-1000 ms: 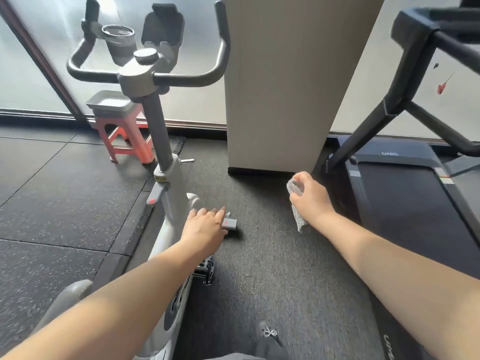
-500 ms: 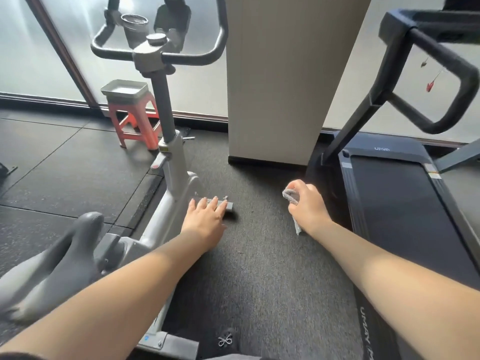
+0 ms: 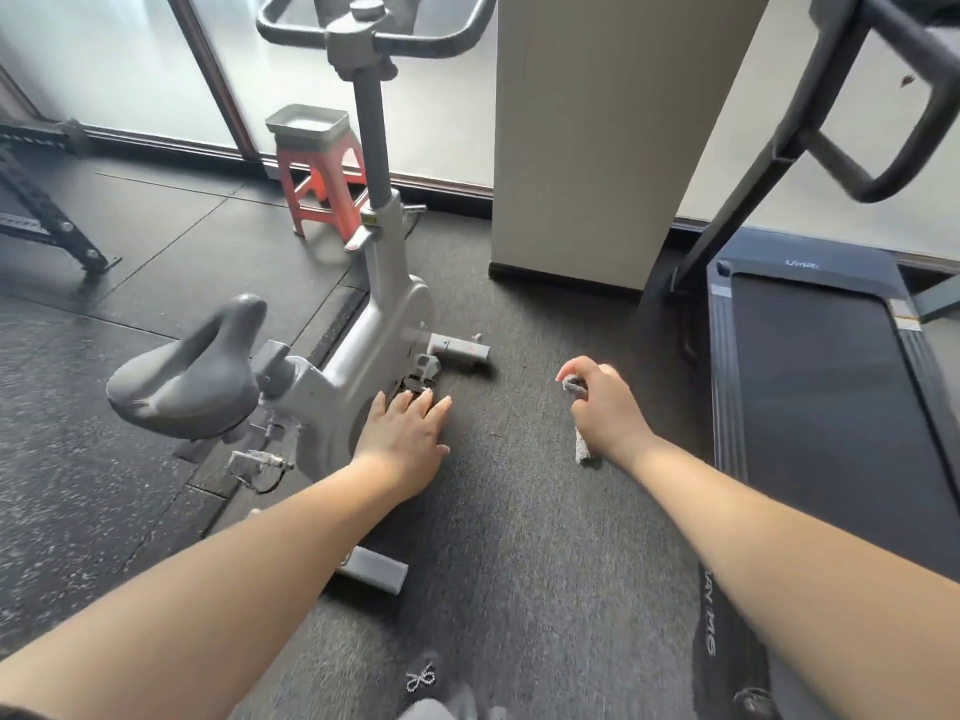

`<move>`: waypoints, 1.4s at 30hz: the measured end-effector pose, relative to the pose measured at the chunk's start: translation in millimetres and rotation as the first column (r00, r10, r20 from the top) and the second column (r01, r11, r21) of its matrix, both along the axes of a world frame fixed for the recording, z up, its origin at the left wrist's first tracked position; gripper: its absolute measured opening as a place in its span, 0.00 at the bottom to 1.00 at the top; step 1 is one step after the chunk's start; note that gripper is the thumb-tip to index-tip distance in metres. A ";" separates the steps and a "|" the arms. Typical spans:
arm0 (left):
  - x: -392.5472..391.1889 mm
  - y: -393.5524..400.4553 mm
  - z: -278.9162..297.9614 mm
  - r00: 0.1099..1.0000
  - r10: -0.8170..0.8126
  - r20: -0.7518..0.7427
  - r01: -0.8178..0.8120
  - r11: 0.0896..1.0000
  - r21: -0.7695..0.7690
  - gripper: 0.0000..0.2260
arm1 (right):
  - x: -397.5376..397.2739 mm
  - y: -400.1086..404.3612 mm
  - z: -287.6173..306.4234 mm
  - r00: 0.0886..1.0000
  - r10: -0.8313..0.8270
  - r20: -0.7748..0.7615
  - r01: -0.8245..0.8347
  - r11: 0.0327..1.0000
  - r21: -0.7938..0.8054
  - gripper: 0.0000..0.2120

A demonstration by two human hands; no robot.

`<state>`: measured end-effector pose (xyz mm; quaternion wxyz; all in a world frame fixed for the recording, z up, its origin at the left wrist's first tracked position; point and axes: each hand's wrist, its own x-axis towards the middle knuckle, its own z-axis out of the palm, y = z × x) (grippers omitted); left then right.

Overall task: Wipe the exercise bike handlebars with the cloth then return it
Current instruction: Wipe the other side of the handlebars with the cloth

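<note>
While both bare arms reach forward over dark carpet: right hand closed on grey cloth, one crumpled end poking out by thumb and forefinger, other end hanging below the heel of the hand. Cloth held in the air between bike and treadmill, well apart from the handlebars. Left hand empty, palm down, fingers spread, seen over the flywheel housing beside the pedal crank; cannot tell if touching it. Grey exercise bike upright to the left, saddle toward the camera, post rising to black handlebars at top edge, partly cut off by frame. Red plastic stool behind the post, shallow grey tray on top. Beige pillar right of bike. Treadmill at right, dark belt, black side rail looping overhead. Black metal rack frame at far left on rubber floor tiles. Frosted glass panels along back wall. Small bow ornament near bottom centre, blurred; cannot tell what carries it.
</note>
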<state>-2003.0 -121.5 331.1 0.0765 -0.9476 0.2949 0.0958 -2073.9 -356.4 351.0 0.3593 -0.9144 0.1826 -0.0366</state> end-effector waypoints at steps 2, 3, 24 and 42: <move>-10.6 11.8 1.5 1.000 0.023 -0.009 -0.022 1.000 0.013 0.29 | -11.4 10.2 0.0 1.000 0.023 -0.008 -0.023 1.000 -0.015 0.18; -15.3 18.4 2.2 0.999 0.035 -0.009 -0.035 0.999 0.011 0.28 | -16.7 15.6 0.8 0.999 0.036 -0.014 -0.037 0.999 -0.029 0.18; -172.6 311.7 16.4 0.973 0.222 0.067 -0.222 0.975 -0.019 0.28 | -99.0 309.2 7.9 0.962 0.272 -0.012 -0.271 0.954 -0.130 0.07; -187.1 511.1 11.3 0.877 0.473 0.078 -0.475 0.880 0.001 0.28 | -49.3 532.5 -2.4 0.849 0.526 -0.042 -0.524 0.831 -0.188 0.13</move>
